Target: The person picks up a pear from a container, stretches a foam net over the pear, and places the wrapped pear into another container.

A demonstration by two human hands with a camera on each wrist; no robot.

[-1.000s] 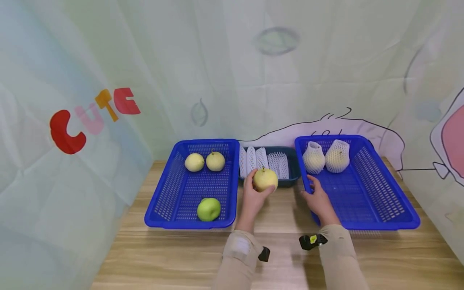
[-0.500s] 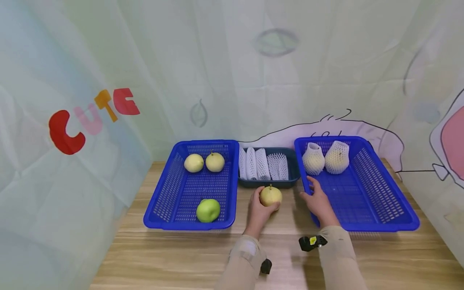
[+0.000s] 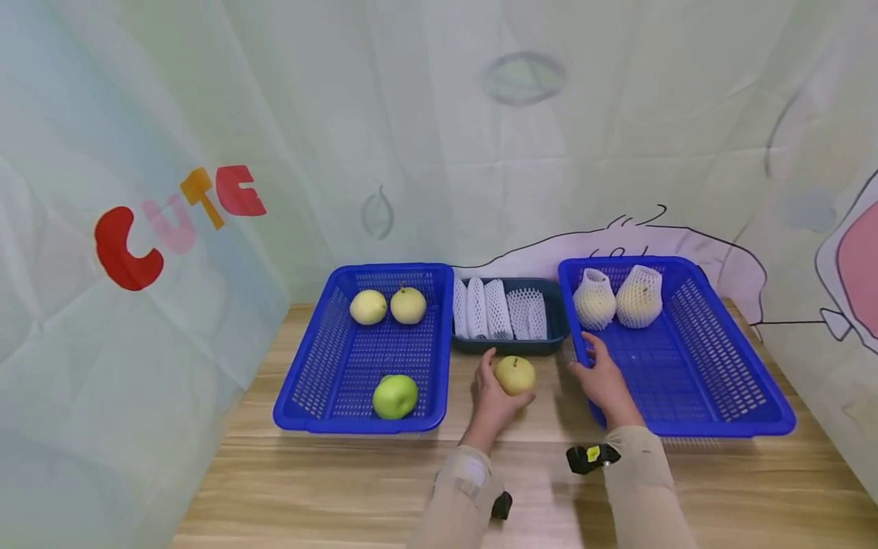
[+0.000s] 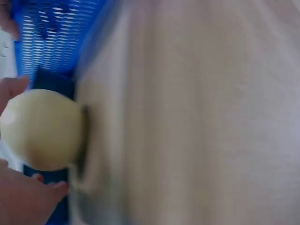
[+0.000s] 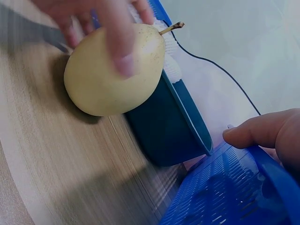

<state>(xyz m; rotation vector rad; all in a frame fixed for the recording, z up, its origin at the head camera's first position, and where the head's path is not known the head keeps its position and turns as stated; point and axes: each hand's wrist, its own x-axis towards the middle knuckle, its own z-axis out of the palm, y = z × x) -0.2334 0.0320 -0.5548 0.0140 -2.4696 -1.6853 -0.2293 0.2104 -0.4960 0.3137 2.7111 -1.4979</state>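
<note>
Pear (image 3: 515, 375) now down on table (image 3: 329, 488), left hand (image 3: 495, 402) spread wider

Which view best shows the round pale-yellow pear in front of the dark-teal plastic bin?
Right wrist: the round pale-yellow pear is large, with brown stem and speckles showing, though the blurred left grip crosses it. Head shows it smaller, stem visible. Left wrist shows it large but soft, no stem visible.
</note>
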